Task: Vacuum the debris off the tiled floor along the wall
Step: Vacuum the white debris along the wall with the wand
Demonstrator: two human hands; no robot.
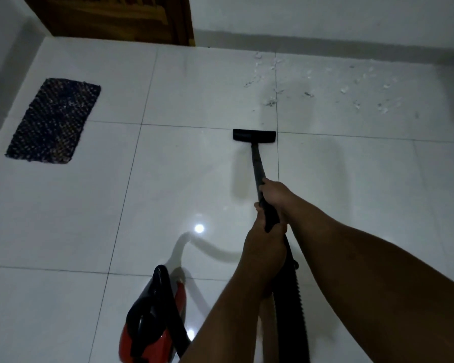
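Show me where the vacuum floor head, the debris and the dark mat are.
vacuum floor head [254, 135], head view, middle of its black top.
debris [271, 102], head view, a dark clump at the near edge of the scatter by the wall.
dark mat [54, 121], head view, centre of its woven surface.

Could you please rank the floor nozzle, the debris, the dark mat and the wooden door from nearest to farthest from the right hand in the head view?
1. Floor nozzle, just ahead of the right hand, down the wand.
2. Debris, farther ahead and to the right, by the wall.
3. Dark mat, far left.
4. Wooden door, at the far wall, upper left.
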